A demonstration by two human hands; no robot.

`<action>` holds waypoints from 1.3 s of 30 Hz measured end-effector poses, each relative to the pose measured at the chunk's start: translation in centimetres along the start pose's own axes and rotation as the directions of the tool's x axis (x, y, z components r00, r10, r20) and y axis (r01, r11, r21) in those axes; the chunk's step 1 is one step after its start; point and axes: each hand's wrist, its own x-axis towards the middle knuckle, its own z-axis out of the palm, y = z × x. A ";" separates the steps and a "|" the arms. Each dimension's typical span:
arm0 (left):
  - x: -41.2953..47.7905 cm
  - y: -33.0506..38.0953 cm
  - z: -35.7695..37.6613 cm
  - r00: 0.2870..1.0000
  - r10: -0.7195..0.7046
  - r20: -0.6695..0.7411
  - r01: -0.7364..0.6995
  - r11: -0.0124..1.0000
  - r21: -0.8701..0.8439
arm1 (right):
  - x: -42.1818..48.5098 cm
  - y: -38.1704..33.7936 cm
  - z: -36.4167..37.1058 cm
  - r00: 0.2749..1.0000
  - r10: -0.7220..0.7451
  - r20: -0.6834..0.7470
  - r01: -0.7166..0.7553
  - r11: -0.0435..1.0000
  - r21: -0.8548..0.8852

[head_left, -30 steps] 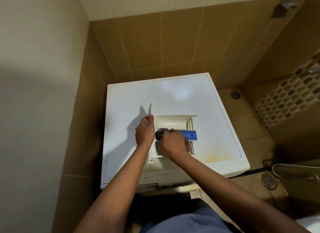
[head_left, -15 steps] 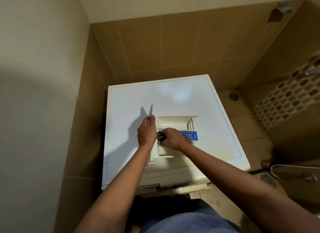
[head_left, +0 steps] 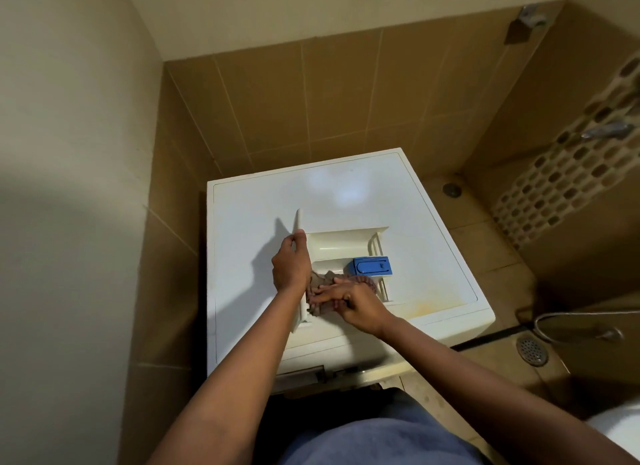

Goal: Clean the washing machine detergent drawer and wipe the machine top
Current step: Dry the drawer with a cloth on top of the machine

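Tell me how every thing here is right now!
machine top: yellowish stain near its front right.
drawer: taken out, lying on the machine top.
cloth: crumpled, inside the drawer.
blue insert: sitting in the drawer.
left hand: holds the drawer's left edge.
right hand: fingers straight, pressing the cloth.

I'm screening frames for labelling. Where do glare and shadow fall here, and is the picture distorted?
Head view: soft glare patches on the washing machine top, toward the rear; the left hand, holding the detergent drawer, throws a hard shadow leftward; the wide-angle lens slightly bows the tiled wall lines.
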 end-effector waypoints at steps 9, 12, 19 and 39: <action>-0.3 0.2 -0.1 1.000 0.019 -0.014 -0.017 0.996 0.087 | 1.0 -2.1 -0.5 0.863 0.464 -0.199 -0.499 0.719 -0.484; -0.3 0.3 0.1 0.999 0.038 -0.026 -0.035 0.991 0.128 | 1.8 -3.5 2.0 0.882 0.436 -0.178 -0.469 0.779 -0.416; -0.2 0.5 0.3 0.994 0.086 -0.063 -0.072 0.979 0.192 | -1.5 -1.2 -0.8 0.981 0.189 0.028 -0.162 0.899 -0.406; -0.5 0.7 0.0 0.995 0.077 -0.060 -0.066 0.983 0.170 | -3.9 2.1 -4.6 0.999 -0.006 0.038 0.018 0.947 -0.321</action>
